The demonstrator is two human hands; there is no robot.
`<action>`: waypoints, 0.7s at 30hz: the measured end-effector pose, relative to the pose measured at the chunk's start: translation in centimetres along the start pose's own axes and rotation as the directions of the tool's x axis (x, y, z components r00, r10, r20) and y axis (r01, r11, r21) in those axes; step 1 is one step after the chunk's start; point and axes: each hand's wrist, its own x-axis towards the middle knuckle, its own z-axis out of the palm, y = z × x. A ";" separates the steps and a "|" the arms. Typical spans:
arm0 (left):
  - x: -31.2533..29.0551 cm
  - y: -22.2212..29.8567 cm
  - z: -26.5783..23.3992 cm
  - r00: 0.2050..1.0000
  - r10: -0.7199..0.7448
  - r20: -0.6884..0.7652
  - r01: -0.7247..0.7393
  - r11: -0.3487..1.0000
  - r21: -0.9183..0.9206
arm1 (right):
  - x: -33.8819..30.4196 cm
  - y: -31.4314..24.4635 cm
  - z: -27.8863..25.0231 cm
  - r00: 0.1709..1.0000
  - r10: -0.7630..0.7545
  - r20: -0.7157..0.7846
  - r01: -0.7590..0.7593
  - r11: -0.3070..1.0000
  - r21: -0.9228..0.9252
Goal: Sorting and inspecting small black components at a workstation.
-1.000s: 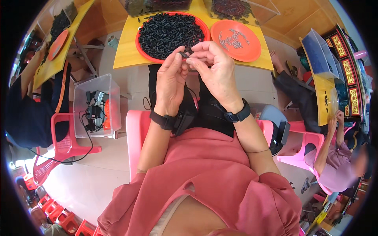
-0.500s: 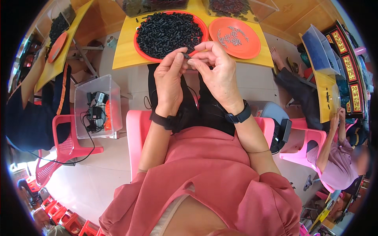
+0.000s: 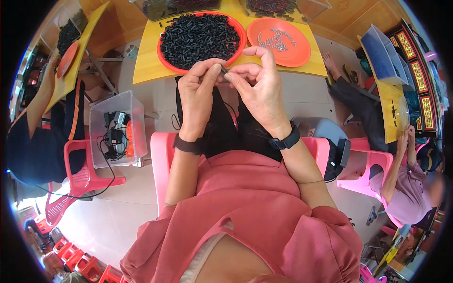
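Between my two hands, just in front of the table edge, is a small black plastic piece [image 3: 223,70]. My left hand [image 3: 202,89] pinches it between thumb and fingers. From the other side, the thumb and fingers of my right hand [image 3: 257,85] close on the same piece, with one finger lifted and curved. Whether a metal part is in the fingers too is too small to tell. Beyond my hands sits a red round tray [image 3: 245,41] heaped with small black pieces [image 3: 200,40]. To its right, an orange-red plate [image 3: 299,53] bears small silvery metal parts [image 3: 278,40].
The trays stand on a yellow table [image 3: 146,61], with clear bins [image 3: 288,9] of parts at its back. On the left is a clear box [image 3: 118,137] with black adapters and cables, beside a pink chair [image 3: 78,174]. Other people sit at tables left and right.
My hands stay closed on the small piece, with slight finger shifts; a finger of my right hand is lifted a little more. The view has shifted slightly.
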 end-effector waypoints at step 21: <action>0.0 -0.3 -0.1 0.988 -0.141 0.070 0.153 0.965 -0.215 | 1.6 -0.3 -2.4 0.955 -0.198 0.219 0.253 0.931 -0.263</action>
